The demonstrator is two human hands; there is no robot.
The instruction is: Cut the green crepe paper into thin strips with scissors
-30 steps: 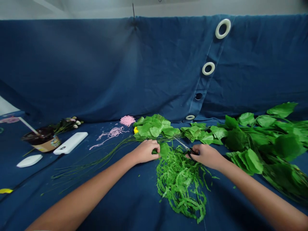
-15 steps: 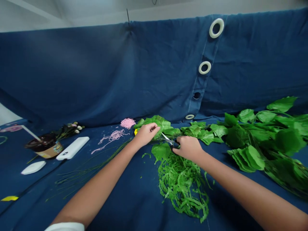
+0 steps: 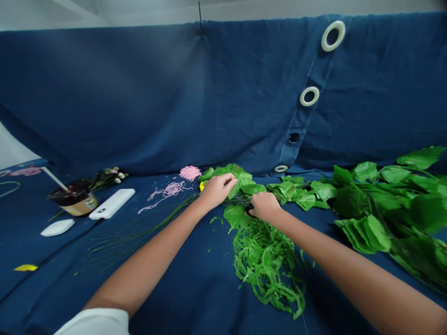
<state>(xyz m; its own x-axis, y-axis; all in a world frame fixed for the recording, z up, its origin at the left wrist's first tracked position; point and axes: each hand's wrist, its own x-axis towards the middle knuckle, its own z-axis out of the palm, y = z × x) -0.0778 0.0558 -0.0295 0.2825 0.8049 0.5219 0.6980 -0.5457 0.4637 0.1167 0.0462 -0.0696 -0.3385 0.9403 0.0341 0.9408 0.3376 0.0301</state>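
My left hand (image 3: 219, 190) is closed in a pinch at the pile of green artificial leaves (image 3: 241, 176); what lies between its fingertips is too small to make out. Just right of it, my right hand (image 3: 266, 205) grips scissors (image 3: 249, 209). Only part of their black handle shows, and the blades are hidden behind the hand and leaves. Below both hands lies a heap of shredded green strips (image 3: 267, 263), with one broad leaf (image 3: 236, 217) at its top. Thin green stems (image 3: 157, 226) fan out leftward beneath my left forearm.
Leafy branches (image 3: 387, 200) cover the right side. Pink shreds (image 3: 189, 173) and pink strands (image 3: 167, 191) lie left of the leaves. Farther left are a drink cup with a straw (image 3: 75, 200), a white power bank (image 3: 112, 204) with a cable, and a small white case (image 3: 57, 227). A blue curtain (image 3: 139, 102) hangs behind.
My right hand has moved slightly left, toward my left hand, and the scissor blades have gone out of sight. The whole view has shifted a little. My left hand keeps its pinch.
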